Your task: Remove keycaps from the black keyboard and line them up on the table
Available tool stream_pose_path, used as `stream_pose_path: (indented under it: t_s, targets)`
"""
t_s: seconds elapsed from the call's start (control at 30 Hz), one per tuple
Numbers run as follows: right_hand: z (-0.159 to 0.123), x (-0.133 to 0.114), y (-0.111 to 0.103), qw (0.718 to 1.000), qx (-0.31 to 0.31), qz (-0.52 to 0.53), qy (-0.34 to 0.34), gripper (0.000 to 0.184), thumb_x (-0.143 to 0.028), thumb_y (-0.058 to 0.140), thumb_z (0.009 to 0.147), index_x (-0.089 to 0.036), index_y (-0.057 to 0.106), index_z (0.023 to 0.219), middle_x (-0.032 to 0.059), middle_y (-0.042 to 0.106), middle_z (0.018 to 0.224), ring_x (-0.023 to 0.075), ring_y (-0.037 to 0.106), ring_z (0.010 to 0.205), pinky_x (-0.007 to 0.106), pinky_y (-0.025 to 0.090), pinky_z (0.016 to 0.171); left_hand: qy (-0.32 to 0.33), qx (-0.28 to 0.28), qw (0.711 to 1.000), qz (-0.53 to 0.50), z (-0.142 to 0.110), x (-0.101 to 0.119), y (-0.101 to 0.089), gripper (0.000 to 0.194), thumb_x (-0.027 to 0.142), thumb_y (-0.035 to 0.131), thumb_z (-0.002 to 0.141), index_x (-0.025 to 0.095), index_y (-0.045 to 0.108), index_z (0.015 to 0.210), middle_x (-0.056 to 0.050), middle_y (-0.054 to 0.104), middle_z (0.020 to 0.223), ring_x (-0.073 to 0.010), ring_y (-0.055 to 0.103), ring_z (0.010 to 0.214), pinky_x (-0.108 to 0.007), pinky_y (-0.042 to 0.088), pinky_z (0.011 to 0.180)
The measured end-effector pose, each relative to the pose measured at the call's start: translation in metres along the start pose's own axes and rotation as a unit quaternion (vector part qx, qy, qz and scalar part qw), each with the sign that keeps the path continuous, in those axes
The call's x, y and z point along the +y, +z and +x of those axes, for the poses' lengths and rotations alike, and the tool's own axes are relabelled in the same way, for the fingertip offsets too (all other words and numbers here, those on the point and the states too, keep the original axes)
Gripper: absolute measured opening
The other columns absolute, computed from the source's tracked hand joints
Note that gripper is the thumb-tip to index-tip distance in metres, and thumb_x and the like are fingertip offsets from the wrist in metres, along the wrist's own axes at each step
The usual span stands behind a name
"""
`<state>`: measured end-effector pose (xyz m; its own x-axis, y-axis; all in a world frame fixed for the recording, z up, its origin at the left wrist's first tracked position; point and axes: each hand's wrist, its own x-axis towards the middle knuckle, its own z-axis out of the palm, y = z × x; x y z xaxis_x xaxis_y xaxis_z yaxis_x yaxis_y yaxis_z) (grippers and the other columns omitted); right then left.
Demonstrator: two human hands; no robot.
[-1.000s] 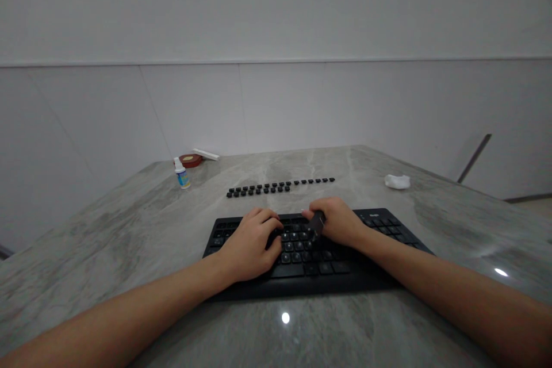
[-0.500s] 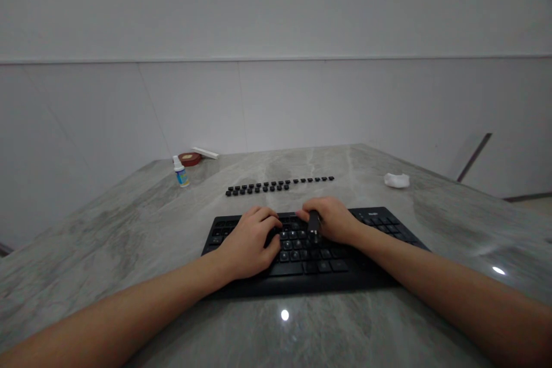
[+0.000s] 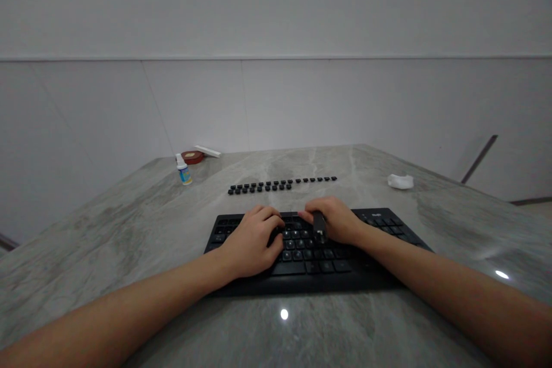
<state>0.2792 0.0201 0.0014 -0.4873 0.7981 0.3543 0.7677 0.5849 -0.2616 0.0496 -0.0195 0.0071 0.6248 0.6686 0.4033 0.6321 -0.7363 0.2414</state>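
A black keyboard (image 3: 284,283) lies in front of me, with dark gaps among its upper left keys. My left hand (image 3: 257,241) rests on its left half, fingers loosely bent and thumb apart from the index finger; nothing shows in it. Over the middle of the keys, my right hand (image 3: 334,219) is closed around a short dark tool (image 3: 319,227) whose lower end glints. The fist hides part of this tool, so its exact kind is unclear. Behind the keyboard, small black keycaps (image 3: 267,188) stand in two rows on the table.
A white spray bottle (image 3: 184,172) with a blue and yellow label stands at the back left. Behind it are a reddish-brown box (image 3: 192,157) and a white strip (image 3: 207,151). Crumpled white tissue (image 3: 401,182) lies on the right of the marbled table (image 3: 142,230).
The whole view has shifted slightly. The dark tool in my right hand is tilted a little more, its lower end further right. My left hand keeps about the same place on the keyboard.
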Motion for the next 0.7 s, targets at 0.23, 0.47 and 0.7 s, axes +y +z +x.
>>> stream_pose_path:
  t_s: [0.23,0.47,0.7]
  targets:
    - [0.0003,-0.0002,-0.0001,1.000,-0.005,0.001,-0.005,0.038,-0.034,0.046,0.090,-0.018,0.051,0.055,0.0006,0.052,0.055,0.0117,0.044,0.054,0.025,0.027,0.056,0.004,-0.011,1.000,0.010,0.0002,0.0019,-0.0023,0.019,0.018,0.051,0.085,0.016,0.061,0.101,-0.008,0.059,0.106,-0.0234,0.052,0.103,-0.042,0.045,0.096]
    - [0.0012,0.0012,0.0014,1.000,-0.008,0.009,-0.004,0.039,-0.036,0.046,0.090,-0.017,0.050,0.056,0.0006,0.052,0.056,0.0109,0.043,0.054,0.025,0.027,0.056,0.008,-0.026,0.999,0.019,0.0010,0.0032,-0.0033,0.018,0.019,0.049,0.086,0.016,0.059,0.101,-0.008,0.058,0.107,-0.0242,0.051,0.104,-0.043,0.044,0.097]
    - [0.0013,0.0014,0.0013,1.000,-0.011,0.020,-0.015,0.039,-0.036,0.045,0.091,-0.017,0.048,0.057,0.0003,0.051,0.057,0.0109,0.045,0.056,0.024,0.027,0.057,0.007,-0.033,0.999,0.023,0.0011,0.0030,-0.0037,0.018,0.019,0.048,0.087,0.017,0.058,0.102,-0.009,0.057,0.109,-0.0245,0.050,0.105,-0.044,0.044,0.096]
